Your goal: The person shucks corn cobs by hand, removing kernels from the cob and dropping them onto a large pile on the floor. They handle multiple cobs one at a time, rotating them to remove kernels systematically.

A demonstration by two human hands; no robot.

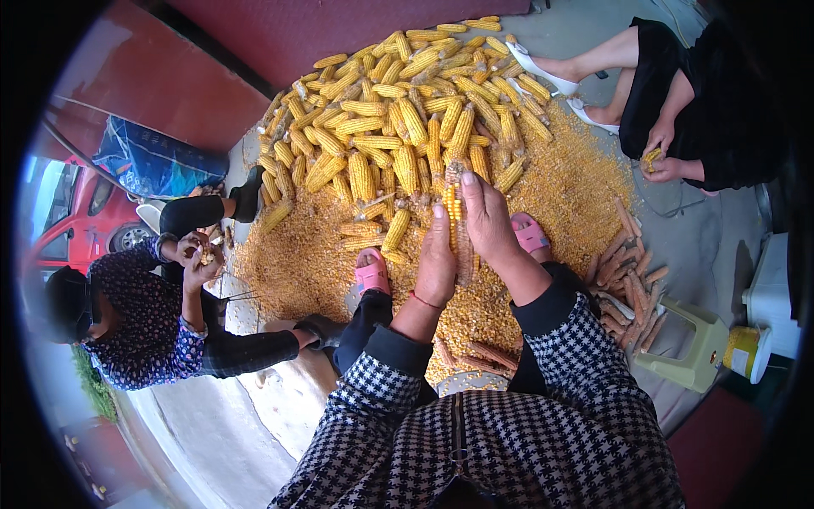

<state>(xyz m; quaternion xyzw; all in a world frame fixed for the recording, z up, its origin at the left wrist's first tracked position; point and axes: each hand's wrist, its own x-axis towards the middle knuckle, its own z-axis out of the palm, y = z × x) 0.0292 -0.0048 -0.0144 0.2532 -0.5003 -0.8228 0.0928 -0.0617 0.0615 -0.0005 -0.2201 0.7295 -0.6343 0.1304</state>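
Between my two hands is an upright, partly shelled corn cob (pixel 453 210); a band of yellow kernels remains on it beside bare, brownish cob. My left hand (pixel 437 261) grips it from the left side, thumb pointing up along it. From the right, my right hand (pixel 493 219) presses against it, thumb near its upper end. The lower part looks blurred, and my fingers are mostly hidden behind the cob. Loose corn kernels (pixel 470 327) cover the ground below my hands. Just beyond lies a large heap of unshelled corn ears (pixel 381 121).
On the left a seated person (pixel 140 305) holds a cob. Another seated person (pixel 693 114) at the right holds a corn piece. Bare cobs (pixel 629 280) are piled by an overturned green plastic stool (pixel 690 343) and a yellow bucket (pixel 741 350). A blue sack (pixel 152 162) stands left.
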